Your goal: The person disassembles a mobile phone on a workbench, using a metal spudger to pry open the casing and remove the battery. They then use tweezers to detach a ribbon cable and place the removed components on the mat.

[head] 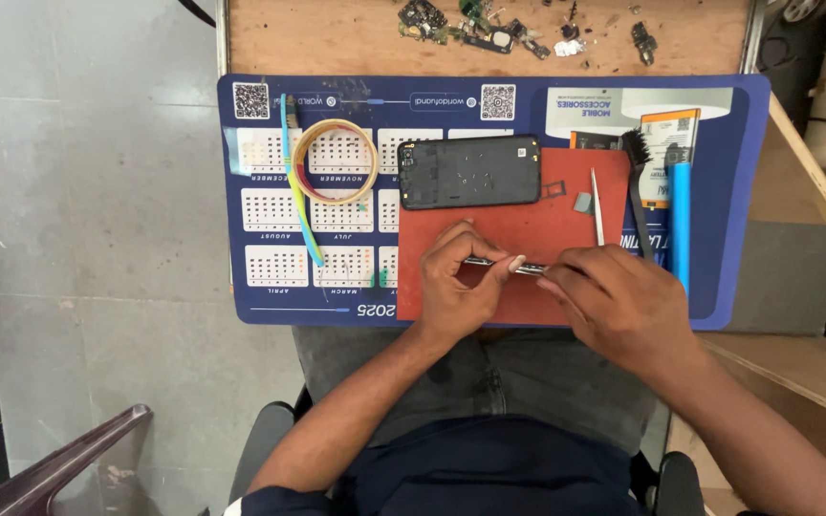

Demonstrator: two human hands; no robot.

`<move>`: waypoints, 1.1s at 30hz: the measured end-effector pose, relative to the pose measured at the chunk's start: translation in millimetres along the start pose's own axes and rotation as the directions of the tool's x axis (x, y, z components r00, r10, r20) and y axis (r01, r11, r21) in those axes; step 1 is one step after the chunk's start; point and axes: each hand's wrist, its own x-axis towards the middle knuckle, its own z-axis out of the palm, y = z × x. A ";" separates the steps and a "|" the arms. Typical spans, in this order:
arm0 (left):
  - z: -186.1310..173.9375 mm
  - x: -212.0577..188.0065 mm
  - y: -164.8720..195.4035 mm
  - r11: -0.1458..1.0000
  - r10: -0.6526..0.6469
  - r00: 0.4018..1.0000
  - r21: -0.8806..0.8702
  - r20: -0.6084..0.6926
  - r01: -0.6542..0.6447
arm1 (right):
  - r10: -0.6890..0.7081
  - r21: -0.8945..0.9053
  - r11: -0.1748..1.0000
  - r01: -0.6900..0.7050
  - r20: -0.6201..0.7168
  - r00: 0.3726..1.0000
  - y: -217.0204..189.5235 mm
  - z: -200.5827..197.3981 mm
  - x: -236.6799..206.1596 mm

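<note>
A thin silvery metal strip is pinched at both ends between the left hand and right hand, with a black rectangular phone back parked just beyond the grip on the red mat.

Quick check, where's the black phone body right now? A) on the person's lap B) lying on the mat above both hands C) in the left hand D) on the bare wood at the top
B: the black phone body lies flat across the red mat and blue mat, above the left hand and right hand, which hold a thin metal part between them.
</note>
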 end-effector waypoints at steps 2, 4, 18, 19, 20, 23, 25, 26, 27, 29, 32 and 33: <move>-0.1 -0.3 0.1 1.000 0.010 1.000 -0.002 0.006 -0.010 | -0.043 -0.068 0.997 0.043 0.001 0.999 0.5 0.1 -1.2; -0.3 -0.8 0.1 1.000 0.008 1.000 0.002 0.013 -0.008 | -0.091 -0.126 0.988 0.092 0.015 0.996 0.6 -0.1 -1.5; -3.3 -5.5 -3.2 0.999 -0.045 0.998 0.004 0.047 0.045 | -0.109 0.003 0.994 0.110 0.149 0.983 -4.8 1.6 19.1; -3.3 -5.7 -3.6 0.999 -0.050 0.997 -0.001 0.052 0.050 | -0.093 0.016 0.996 0.092 0.126 0.988 -3.9 3.3 18.8; -3.3 -6.0 -3.9 0.998 -0.055 0.997 -0.006 0.054 0.055 | -0.062 0.075 0.996 0.056 0.079 0.995 -3.0 5.8 18.2; -2.9 -6.7 -4.7 0.998 -0.053 0.997 -0.010 0.054 0.054 | 0.043 0.208 0.977 -0.038 -0.017 0.999 -2.6 16.7 14.0; -2.4 -7.3 -4.9 0.999 -0.041 0.998 -0.010 0.043 0.042 | 0.110 0.232 0.968 -0.099 -0.035 0.993 -4.2 24.1 9.1; -2.1 -7.7 -5.0 0.999 -0.032 0.999 -0.011 0.035 0.032 | 0.132 0.253 0.961 -0.113 -0.061 0.989 -4.9 27.3 6.6; -1.7 -8.0 -4.9 1.000 -0.023 0.999 -0.012 0.026 0.023 | 0.154 0.276 0.953 -0.125 -0.086 0.984 -6.2 30.9 4.3; -0.9 -8.7 -4.7 1.000 -0.023 1.000 -0.015 0.011 0.024 | 0.196 0.307 0.939 -0.156 -0.103 0.975 -6.9 35.6 0.4; 0.3 -9.8 -3.9 1.000 -0.012 1.000 -0.013 -0.003 0.012 | 0.233 0.319 0.928 -0.193 -0.091 0.968 -4.6 40.3 -0.9; 0.7 -10.2 -3.5 1.000 -0.011 1.000 -0.010 -0.006 0.011 | 0.232 0.315 0.929 -0.193 -0.091 0.968 -4.2 41.2 -0.4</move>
